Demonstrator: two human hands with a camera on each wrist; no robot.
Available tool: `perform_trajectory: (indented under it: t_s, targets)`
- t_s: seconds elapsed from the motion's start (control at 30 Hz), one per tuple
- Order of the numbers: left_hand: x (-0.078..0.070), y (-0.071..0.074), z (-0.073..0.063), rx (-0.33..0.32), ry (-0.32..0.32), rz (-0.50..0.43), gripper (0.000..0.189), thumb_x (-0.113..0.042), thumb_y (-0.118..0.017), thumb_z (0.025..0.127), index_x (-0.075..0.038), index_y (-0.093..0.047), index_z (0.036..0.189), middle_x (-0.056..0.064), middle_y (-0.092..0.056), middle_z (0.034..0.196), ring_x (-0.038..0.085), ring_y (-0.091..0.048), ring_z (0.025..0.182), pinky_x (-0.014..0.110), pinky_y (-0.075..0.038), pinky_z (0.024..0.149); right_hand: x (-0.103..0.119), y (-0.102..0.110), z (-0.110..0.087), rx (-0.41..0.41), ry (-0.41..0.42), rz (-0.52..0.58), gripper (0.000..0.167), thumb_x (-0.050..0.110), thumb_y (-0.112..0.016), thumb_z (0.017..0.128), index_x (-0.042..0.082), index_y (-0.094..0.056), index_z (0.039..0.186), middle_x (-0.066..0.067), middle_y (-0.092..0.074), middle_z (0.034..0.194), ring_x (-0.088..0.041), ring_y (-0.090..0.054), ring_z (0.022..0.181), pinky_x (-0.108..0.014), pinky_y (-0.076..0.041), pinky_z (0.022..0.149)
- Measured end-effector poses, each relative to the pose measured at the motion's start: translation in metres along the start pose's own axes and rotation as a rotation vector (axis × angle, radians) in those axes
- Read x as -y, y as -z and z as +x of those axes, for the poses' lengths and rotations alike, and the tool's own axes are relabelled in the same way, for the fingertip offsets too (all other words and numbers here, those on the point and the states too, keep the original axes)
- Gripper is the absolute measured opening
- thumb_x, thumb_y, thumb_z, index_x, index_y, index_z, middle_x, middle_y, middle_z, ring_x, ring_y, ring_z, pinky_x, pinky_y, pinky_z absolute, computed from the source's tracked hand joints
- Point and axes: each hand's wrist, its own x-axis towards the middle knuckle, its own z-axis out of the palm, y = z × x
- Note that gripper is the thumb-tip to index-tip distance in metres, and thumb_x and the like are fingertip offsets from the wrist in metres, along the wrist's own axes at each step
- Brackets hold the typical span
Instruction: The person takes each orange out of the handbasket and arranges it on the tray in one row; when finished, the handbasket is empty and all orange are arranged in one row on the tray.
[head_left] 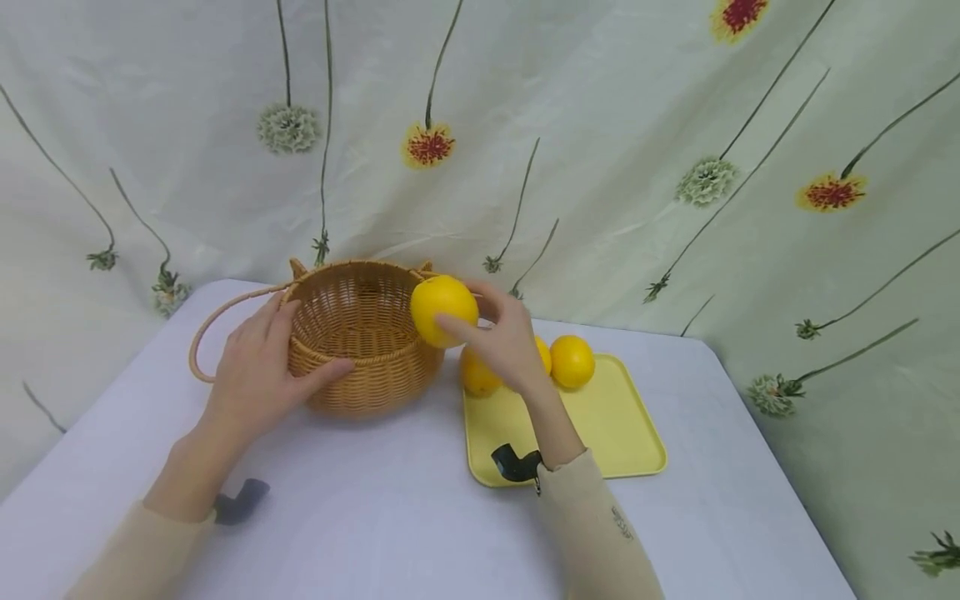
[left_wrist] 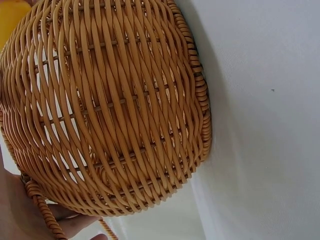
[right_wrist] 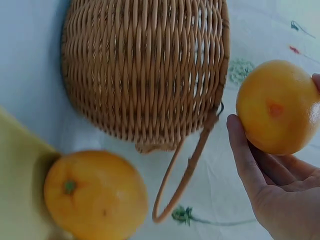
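Observation:
A round wicker basket (head_left: 375, 385), its mouth facing up, stands on the table. My left hand (head_left: 258, 362) holds it by the left side of the rim, thumb along the front edge. In the left wrist view the woven wall of the basket (left_wrist: 115, 100) fills most of the frame, with fingers beside the handle's base. My right hand (head_left: 506, 337) grips an orange (head_left: 442, 310) between thumb and fingers, raised at the right edge of the basket's mouth. The right wrist view shows this orange (right_wrist: 277, 107) beside the basket's rim. Woven strands line the basket's visible inside.
Right of the basket lies a yellow tray (head_left: 615, 425). Oranges rest toward its back edge, one (head_left: 572, 362) in full sight and others partly behind my right hand. A looped handle (head_left: 206, 333) sticks out left of the basket. Behind the table hangs a flowered cloth (head_left: 600, 167).

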Motion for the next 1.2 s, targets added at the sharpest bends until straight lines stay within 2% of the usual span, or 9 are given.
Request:
perform_trajectory:
  t_s: [0.27,0.4,0.63,0.8,0.9,1.03,1.2]
  targets:
    - [-0.002,-0.001,0.001,0.004,-0.004,0.003,0.116,-0.066,-0.08,0.081,0.006,-0.034,0.159,0.033,-0.026,0.168,0.061,-0.032,0.146,0.074,-0.021,0.119,-0.019,0.042,-0.012,-0.067,-0.044,-0.046,0.051,0.042,-0.078,0.093,0.021,-0.067,0.138,0.0,-0.074,0.126,-0.022,-0.067,0.121,-0.057,-0.046,0.113]
    - [-0.003,0.0,0.0,0.011,0.006,0.002,0.115,-0.066,-0.08,0.081,0.005,-0.033,0.159,0.033,-0.025,0.169,0.061,-0.031,0.147,0.074,-0.021,0.119,-0.029,0.066,-0.021,-0.097,-0.091,-0.068,0.05,0.042,-0.078,0.094,0.02,-0.067,0.137,-0.005,-0.075,0.124,-0.026,-0.066,0.12,-0.058,-0.047,0.111]
    - [0.0,-0.001,-0.003,0.02,0.027,-0.002,0.117,-0.066,-0.08,0.082,0.004,-0.031,0.16,0.032,-0.022,0.17,0.059,-0.029,0.149,0.074,-0.021,0.119,-0.046,0.105,-0.032,-0.172,-0.198,-0.133,0.056,0.045,-0.078,0.094,0.015,-0.066,0.14,-0.014,-0.074,0.124,-0.03,-0.069,0.113,-0.048,-0.056,0.1]
    - [0.0,0.0,-0.002,0.001,0.01,-0.01,0.116,-0.065,-0.081,0.081,0.006,-0.033,0.159,0.034,-0.024,0.168,0.06,-0.031,0.148,0.074,-0.022,0.119,-0.054,0.13,-0.037,-0.263,-0.254,-0.16,0.059,0.045,-0.077,0.096,0.012,-0.063,0.142,-0.018,-0.074,0.126,-0.031,-0.072,0.11,-0.038,-0.063,0.091]
    - [-0.001,0.0,0.0,-0.009,-0.002,-0.011,0.114,-0.064,-0.081,0.081,0.006,-0.034,0.158,0.034,-0.026,0.168,0.061,-0.032,0.147,0.075,-0.022,0.118,-0.058,0.141,-0.038,-0.319,-0.29,-0.171,0.062,0.048,-0.075,0.096,0.011,-0.062,0.143,-0.019,-0.073,0.126,-0.032,-0.072,0.111,-0.038,-0.063,0.092]
    - [-0.001,0.001,0.001,0.004,0.006,-0.005,0.115,-0.065,-0.08,0.082,0.005,-0.032,0.16,0.034,-0.024,0.168,0.06,-0.03,0.148,0.075,-0.021,0.118,-0.061,0.149,-0.04,-0.35,-0.321,-0.209,0.066,0.051,-0.074,0.095,0.01,-0.061,0.145,-0.021,-0.073,0.128,-0.034,-0.072,0.112,-0.04,-0.062,0.094]
    - [-0.002,0.001,0.002,0.013,0.013,0.002,0.116,-0.065,-0.08,0.082,0.006,-0.031,0.16,0.034,-0.023,0.169,0.06,-0.029,0.149,0.075,-0.021,0.119,-0.069,0.154,-0.044,-0.39,-0.356,-0.325,0.07,0.056,-0.073,0.094,0.009,-0.062,0.145,-0.023,-0.074,0.124,-0.035,-0.072,0.107,-0.032,-0.058,0.084]
